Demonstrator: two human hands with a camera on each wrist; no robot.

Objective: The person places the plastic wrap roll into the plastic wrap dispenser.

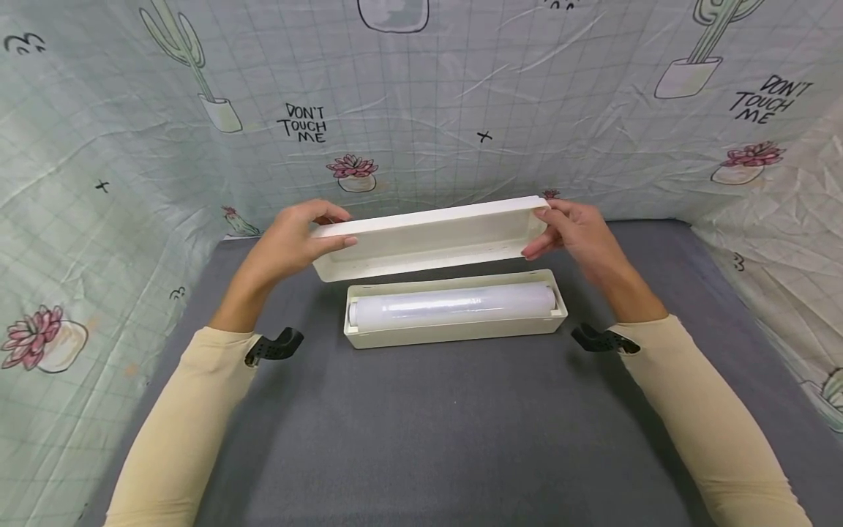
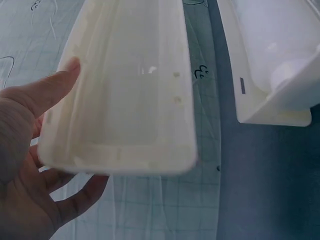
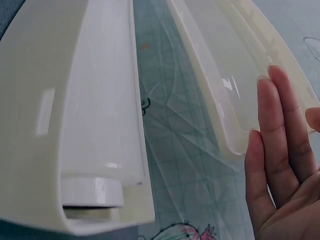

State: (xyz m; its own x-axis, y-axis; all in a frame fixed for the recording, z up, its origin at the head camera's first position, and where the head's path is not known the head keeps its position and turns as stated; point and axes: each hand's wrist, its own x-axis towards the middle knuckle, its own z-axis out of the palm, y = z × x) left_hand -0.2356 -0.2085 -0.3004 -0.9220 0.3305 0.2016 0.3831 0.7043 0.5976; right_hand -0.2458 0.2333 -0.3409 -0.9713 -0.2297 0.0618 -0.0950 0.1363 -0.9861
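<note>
My left hand [image 1: 290, 238] grips the left end of a long white box lid [image 1: 435, 238], thumb along its inner wall and fingers behind it. The right hand [image 1: 582, 234] holds the lid's other end, thumb at the upper corner and fingers against the end wall. Tilted with its hollow inside facing me, the lid is raised behind the open box base [image 1: 454, 337]. A roll of clear plastic wrap [image 1: 454, 304] lies lengthwise in that base. In the right wrist view, the roll's tube end [image 3: 92, 192] shows beside the base's end wall.
The base stands on a grey cloth-covered table [image 1: 421, 424]. Behind it and at both sides hangs a printed curtain [image 1: 421, 95] with cactus drawings. Black wrist straps [image 1: 279, 344] stick out at both sleeve cuffs.
</note>
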